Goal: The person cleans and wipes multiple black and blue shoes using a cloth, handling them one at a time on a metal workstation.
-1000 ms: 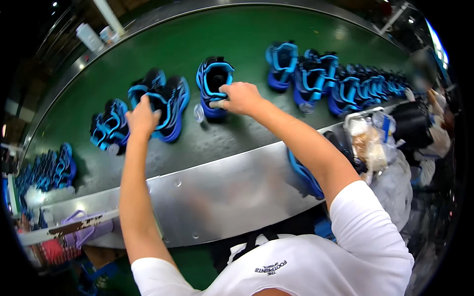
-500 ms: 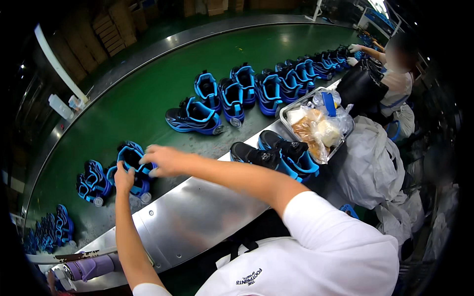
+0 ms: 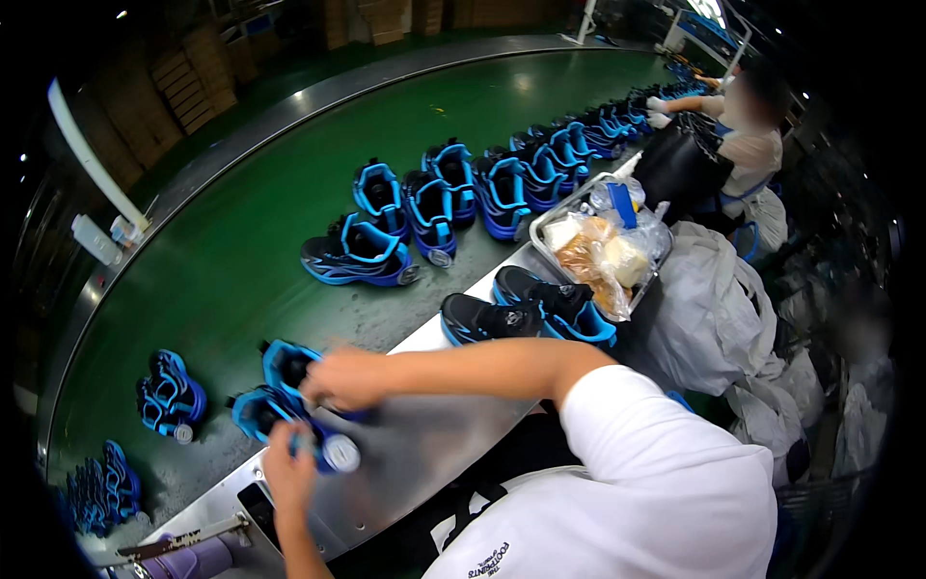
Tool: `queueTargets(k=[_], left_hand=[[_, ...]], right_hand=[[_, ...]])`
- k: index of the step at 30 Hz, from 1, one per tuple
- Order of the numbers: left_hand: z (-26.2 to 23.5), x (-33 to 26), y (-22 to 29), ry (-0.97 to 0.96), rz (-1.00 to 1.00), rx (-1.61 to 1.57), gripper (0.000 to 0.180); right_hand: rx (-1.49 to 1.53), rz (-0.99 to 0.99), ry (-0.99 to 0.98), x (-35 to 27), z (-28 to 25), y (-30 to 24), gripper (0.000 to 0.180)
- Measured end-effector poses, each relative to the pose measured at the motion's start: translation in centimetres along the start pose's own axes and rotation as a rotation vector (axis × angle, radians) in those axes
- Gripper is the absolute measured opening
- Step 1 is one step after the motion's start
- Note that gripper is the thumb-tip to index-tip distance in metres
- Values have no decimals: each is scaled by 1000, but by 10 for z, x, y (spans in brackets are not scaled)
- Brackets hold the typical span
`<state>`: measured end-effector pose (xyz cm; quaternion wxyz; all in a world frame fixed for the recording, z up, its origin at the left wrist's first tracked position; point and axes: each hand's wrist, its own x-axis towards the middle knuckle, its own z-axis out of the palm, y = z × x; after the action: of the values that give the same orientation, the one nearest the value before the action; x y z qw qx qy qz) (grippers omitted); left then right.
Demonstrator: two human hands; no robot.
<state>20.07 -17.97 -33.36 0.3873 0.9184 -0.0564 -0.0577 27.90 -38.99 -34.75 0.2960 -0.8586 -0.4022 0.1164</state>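
Two black-and-blue high-collared shoes with bright blue linings [image 3: 253, 413] are at your fingers, side by side where the smooth green belt [image 3: 251, 232] meets the shiny metal ledge [image 3: 434, 434]. Your left hand [image 3: 289, 470] is closed on the back of the nearer shoe [image 3: 249, 417], and a round pale disc [image 3: 340, 452] shows at the heel, just right of those fingers. Your right hand [image 3: 349, 378], blurred, is curled in on the farther shoe [image 3: 286, 363] and hides much of its heel. Left of your left hand, well apart from it, another black-and-blue pair [image 3: 172, 394] stands on the belt, with a tight row of similar shoes [image 3: 101, 487] farther left. Beyond your right hand, one black-and-blue shoe turned sideways [image 3: 355, 253] lies before a long bunch of upright shoes [image 3: 502, 193]. Right of that hand, past your forearm, two black shoes with blue trim [image 3: 477, 318] rest beside a silver metal tray [image 3: 536, 236] of plastic-wrapped items [image 3: 603, 256]
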Motion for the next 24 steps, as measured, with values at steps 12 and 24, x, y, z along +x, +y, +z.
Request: queueTargets(k=[12, 24], left_hand=[[31, -100, 31, 393, 57, -23, 52], [78, -57, 24, 299, 211, 130, 40]], right_hand=[[-31, 47, 453, -125, -25, -57, 50], [14, 46, 345, -77, 20, -9, 44]])
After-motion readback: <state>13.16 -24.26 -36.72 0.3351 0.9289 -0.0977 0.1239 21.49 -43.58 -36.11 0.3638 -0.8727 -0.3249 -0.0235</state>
